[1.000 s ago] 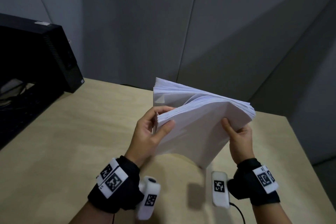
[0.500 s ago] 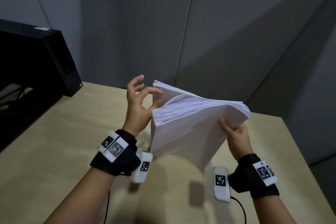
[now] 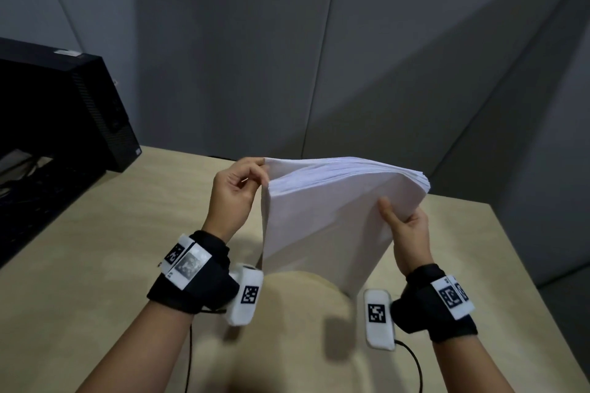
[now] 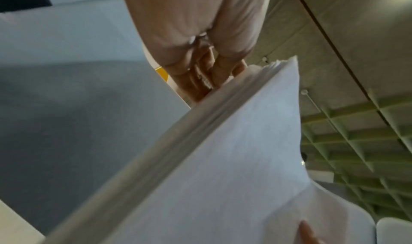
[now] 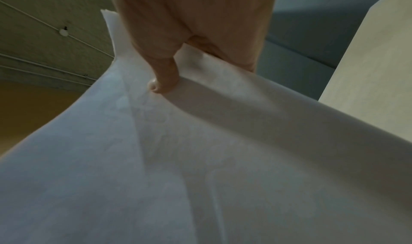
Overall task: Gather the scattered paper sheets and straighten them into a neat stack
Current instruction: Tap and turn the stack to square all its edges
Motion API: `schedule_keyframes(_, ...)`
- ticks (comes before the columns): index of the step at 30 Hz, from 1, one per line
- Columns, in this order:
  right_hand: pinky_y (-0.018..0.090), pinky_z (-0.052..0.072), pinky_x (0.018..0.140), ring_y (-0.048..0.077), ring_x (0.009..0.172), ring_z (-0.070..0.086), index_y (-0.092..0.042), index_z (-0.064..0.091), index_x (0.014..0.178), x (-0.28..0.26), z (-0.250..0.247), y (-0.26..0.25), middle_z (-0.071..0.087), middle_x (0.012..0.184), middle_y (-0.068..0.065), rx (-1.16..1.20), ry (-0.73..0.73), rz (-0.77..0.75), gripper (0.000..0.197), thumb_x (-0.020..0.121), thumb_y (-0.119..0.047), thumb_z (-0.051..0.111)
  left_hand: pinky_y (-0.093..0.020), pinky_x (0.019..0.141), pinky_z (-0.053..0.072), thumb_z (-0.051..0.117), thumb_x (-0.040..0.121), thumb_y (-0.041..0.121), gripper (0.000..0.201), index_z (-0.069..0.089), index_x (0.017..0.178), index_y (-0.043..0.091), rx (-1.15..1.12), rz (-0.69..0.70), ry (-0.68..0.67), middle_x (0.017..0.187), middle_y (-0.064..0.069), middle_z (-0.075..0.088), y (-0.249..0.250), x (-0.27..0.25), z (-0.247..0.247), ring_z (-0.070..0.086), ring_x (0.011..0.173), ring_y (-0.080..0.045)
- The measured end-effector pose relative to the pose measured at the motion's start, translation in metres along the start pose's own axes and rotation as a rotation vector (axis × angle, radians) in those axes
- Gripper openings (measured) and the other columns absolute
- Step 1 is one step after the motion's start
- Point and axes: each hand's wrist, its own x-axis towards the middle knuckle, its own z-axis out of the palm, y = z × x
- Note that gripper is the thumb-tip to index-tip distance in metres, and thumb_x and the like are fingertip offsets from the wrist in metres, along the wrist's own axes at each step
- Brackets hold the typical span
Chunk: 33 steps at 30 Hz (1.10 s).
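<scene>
Both hands hold one thick stack of white paper (image 3: 332, 220) up in the air above the wooden table (image 3: 95, 249), its upper edge bowed over toward the right. From the head view, the left hand (image 3: 234, 198) sits at the stack's upper left corner with fingers curled against the sheet edges, and the right hand (image 3: 407, 230) grips the right side, thumb laid flat on the near face. Only the left wrist view shows the stack's left edge close up: the layered sheet ends (image 4: 200, 120) run diagonally, slightly uneven, with the left fingertips (image 4: 223, 75) bent onto the top corner; whether the thumb pinches from the other side cannot be told. Only the right wrist view shows the right thumb (image 5: 165, 78) pressing into the paper, which buckles in a soft fold beneath it. Back on the table's left stands a black computer case (image 3: 79, 108), seen from the head alone.
</scene>
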Motion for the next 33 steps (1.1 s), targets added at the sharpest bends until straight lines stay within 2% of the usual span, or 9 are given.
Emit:
schedule_keyframes(5, 0.015, 0.052, 0.060, 0.000, 0.066, 0.066, -0.014, 0.063, 0.087, 0.001, -0.001, 0.002, 0.073, 0.070, -0.014, -0.002, 0.002, 0.002, 0.020, 0.073, -0.027, 0.068, -0.031, 0.097, 0.042, 0.049, 0.083, 0.033, 0.022, 0.068, 0.095, 0.033, -0.050, -0.077, -0.137, 0.105, 0.016, 0.067, 0.001, -0.009, -0.010, 0.058, 0.111, -0.012)
schedule_keyframes(7, 0.014, 0.052, 0.059, -0.001, 0.064, 0.066, -0.013, 0.061, 0.088, 0.003, -0.001, 0.003, 0.073, 0.069, -0.015, -0.027, 0.018, 0.004, 0.006, 0.082, -0.011, 0.061, -0.028, 0.100, 0.041, 0.055, 0.075, 0.061, 0.041, 0.061, 0.106, 0.035, -0.047, -0.054, -0.218, 0.119, 0.013, 0.060, 0.001, -0.016, -0.011, 0.053, 0.120, -0.013)
schedule_keyframes(9, 0.015, 0.052, 0.059, -0.001, 0.065, 0.065, -0.013, 0.061, 0.089, 0.003, -0.001, 0.003, 0.073, 0.069, -0.015, -0.050, 0.023, 0.002, 0.009, 0.085, -0.005, 0.058, -0.016, 0.096, 0.041, 0.061, 0.062, 0.073, 0.057, 0.054, 0.110, 0.043, 0.034, -0.017, -0.250, 0.126, 0.021, 0.050, 0.000, -0.021, -0.007, 0.049, 0.120, -0.001)
schedule_keyframes(12, 0.017, 0.053, 0.062, 0.001, 0.068, 0.066, -0.015, 0.060, 0.090, 0.001, -0.002, 0.005, 0.073, 0.073, -0.014, -0.056, 0.016, 0.004, 0.015, 0.083, -0.002, 0.060, -0.006, 0.090, 0.040, 0.068, 0.059, 0.064, 0.054, 0.050, 0.107, 0.048, 0.143, -0.005, -0.168, 0.120, 0.015, 0.048, -0.005, -0.023, 0.007, 0.047, 0.109, 0.014)
schedule_keyframes(17, 0.015, 0.053, 0.061, -0.002, 0.064, 0.064, -0.017, 0.059, 0.085, -0.003, -0.002, 0.009, 0.072, 0.068, -0.017, -0.100, 0.047, -0.011, 0.024, 0.081, 0.007, 0.060, -0.003, 0.071, 0.041, 0.065, 0.079, 0.022, 0.026, 0.065, 0.095, 0.001, 0.234, 0.028, 0.198, 0.093, -0.002, 0.059, -0.010, -0.014, 0.031, 0.052, 0.080, 0.015)
schedule_keyframes(22, 0.012, 0.050, 0.066, -0.006, 0.066, 0.061, -0.023, 0.067, 0.071, -0.012, 0.001, 0.012, 0.070, 0.068, -0.024, -0.128, 0.114, -0.115, 0.035, 0.078, 0.010, 0.062, -0.017, 0.065, 0.048, 0.074, 0.073, 0.015, 0.018, 0.063, 0.088, 0.014, 0.161, -0.014, 0.460, 0.081, 0.009, 0.061, 0.001, -0.017, 0.044, 0.053, 0.065, -0.001)
schedule_keyframes(27, 0.010, 0.049, 0.062, -0.008, 0.063, 0.061, -0.022, 0.061, 0.078, -0.017, -0.008, 0.010, 0.070, 0.065, -0.023, -0.096, 0.055, -0.073, 0.035, 0.078, 0.013, 0.060, -0.006, 0.061, 0.043, 0.072, 0.075, 0.011, 0.017, 0.059, 0.084, 0.018, 0.093, -0.073, 0.428, 0.069, 0.034, 0.061, -0.002, -0.022, 0.041, 0.054, 0.061, 0.007)
schedule_keyframes(30, 0.018, 0.053, 0.065, -0.001, 0.070, 0.065, -0.018, 0.061, 0.088, -0.015, -0.012, 0.006, 0.073, 0.074, -0.015, -0.017, -0.054, -0.013, 0.021, 0.072, -0.015, 0.074, -0.014, 0.064, 0.047, 0.068, 0.078, 0.017, 0.009, 0.065, 0.084, 0.023, 0.038, -0.045, 0.474, 0.070, 0.026, 0.065, -0.004, -0.022, 0.040, 0.056, 0.062, 0.005)
schedule_keyframes(33, 0.023, 0.055, 0.069, 0.008, 0.077, 0.068, -0.021, 0.068, 0.091, -0.013, -0.013, 0.002, 0.075, 0.083, -0.008, 0.012, -0.101, 0.038, 0.062, 0.043, -0.057, 0.083, -0.013, 0.068, 0.048, 0.066, 0.081, 0.009, 0.023, 0.065, 0.086, 0.032, -0.011, -0.018, 0.471, 0.083, 0.006, 0.067, 0.000, -0.022, 0.042, 0.059, 0.068, 0.007)
